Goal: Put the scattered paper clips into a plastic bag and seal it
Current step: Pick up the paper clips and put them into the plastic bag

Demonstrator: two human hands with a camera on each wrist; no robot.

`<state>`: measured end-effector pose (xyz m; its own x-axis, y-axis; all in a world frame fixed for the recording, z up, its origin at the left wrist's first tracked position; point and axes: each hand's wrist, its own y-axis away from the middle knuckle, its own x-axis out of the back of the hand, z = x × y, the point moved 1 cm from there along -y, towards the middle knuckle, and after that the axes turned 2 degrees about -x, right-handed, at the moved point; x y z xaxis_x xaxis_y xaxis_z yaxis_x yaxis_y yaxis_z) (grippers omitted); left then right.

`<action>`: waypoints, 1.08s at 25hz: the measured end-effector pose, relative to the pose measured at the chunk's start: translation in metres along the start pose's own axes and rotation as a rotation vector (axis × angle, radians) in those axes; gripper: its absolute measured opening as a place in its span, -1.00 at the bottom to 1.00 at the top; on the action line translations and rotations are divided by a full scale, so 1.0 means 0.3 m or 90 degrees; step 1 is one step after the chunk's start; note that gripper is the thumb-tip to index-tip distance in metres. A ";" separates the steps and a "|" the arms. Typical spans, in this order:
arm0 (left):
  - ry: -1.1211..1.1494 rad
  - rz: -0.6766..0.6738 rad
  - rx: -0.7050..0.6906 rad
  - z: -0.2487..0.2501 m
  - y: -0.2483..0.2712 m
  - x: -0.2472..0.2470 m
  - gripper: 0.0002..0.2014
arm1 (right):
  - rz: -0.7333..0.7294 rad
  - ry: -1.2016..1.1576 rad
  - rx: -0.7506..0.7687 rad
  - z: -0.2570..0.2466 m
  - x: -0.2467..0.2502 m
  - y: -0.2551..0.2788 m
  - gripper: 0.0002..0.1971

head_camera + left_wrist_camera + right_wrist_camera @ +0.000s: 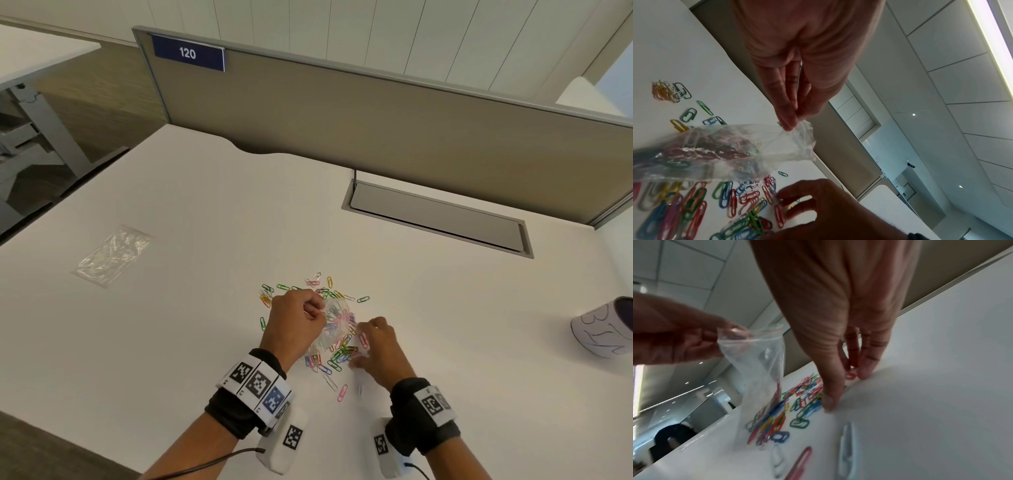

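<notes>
Clear plastic bag (330, 325), partly filled, hung at frame centre, its mouth pinched by the left hand (296, 317). Right hand (376, 346) pinched a red clip from the paper clips (337, 356) below; filling continued, dropping it in seemingly next. Only the right wrist view showed that pinch.
</notes>
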<state>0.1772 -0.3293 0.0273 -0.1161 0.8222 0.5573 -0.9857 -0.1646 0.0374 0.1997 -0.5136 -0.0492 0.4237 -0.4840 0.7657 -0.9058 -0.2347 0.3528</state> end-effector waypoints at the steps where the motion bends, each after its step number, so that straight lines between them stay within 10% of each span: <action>1: 0.000 -0.003 0.000 0.001 -0.001 -0.001 -0.92 | 0.006 -0.008 0.024 -0.012 -0.008 -0.008 -0.36; 5: -0.001 0.002 0.006 0.001 -0.003 0.001 -0.92 | -0.017 0.072 0.109 -0.042 -0.019 -0.035 -0.08; 13: 0.000 0.000 0.004 -0.006 -0.006 0.001 -0.92 | 0.089 0.131 0.171 -0.036 -0.040 -0.038 -0.81; 19: 0.007 -0.001 0.005 -0.002 -0.001 -0.005 -0.92 | 0.112 0.177 0.129 -0.024 -0.055 -0.047 -0.86; 27: 0.006 -0.002 0.007 -0.005 -0.002 -0.005 -0.92 | 0.154 -0.544 -0.089 -0.003 0.048 0.022 -0.88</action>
<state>0.1778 -0.3296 0.0254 -0.1146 0.8281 0.5488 -0.9847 -0.1678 0.0476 0.1999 -0.5214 -0.0353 0.0329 -0.9821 0.1854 -0.9400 0.0327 0.3397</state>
